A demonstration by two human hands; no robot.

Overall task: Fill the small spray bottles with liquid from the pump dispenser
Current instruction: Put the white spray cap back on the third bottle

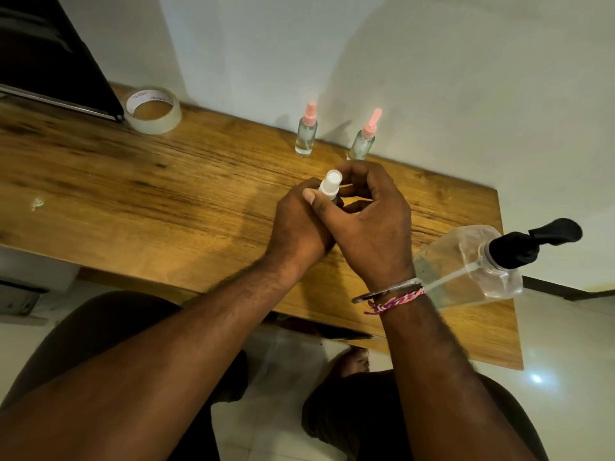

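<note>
So starting far left, a dark flat-panel thing with a silver edge [50, 61] leans in at the corner, cut off by the frame, can't really tell what it is. Just beside it a clear roll of packing tape with a white printed core [153, 109] lies flat on the long wooden desk [133, 181], print too small to read.

Further right, back near the white wall [399, 61], two small clear glass spray bottles with pink tops stand upright and a bit apart: the left pink-capped bottle [306, 133] and the right pink-capped bottle [363, 138]. How full they are is hard to judge, since the glass and the liquid look the same.

Middle of the desk is where the hands meet. The left hand [298, 224] is curled round the body of a third small spray bottle with a white top [330, 184], so the body is basically hidden, only the white head sticks up. The right hand [366, 221] comes over it, thumb and fingertips pinching around the white head, fingers arched. Whether the head is screwed on or loose, I can't tell.

On the right wrist there's a metal bangle and a pink woven thread band [396, 299]. Right behind that wrist the big clear square pump dispenser with a black pump head [472, 264] stands at the desk's near right edge, its lower part hidden by the arm
</note>
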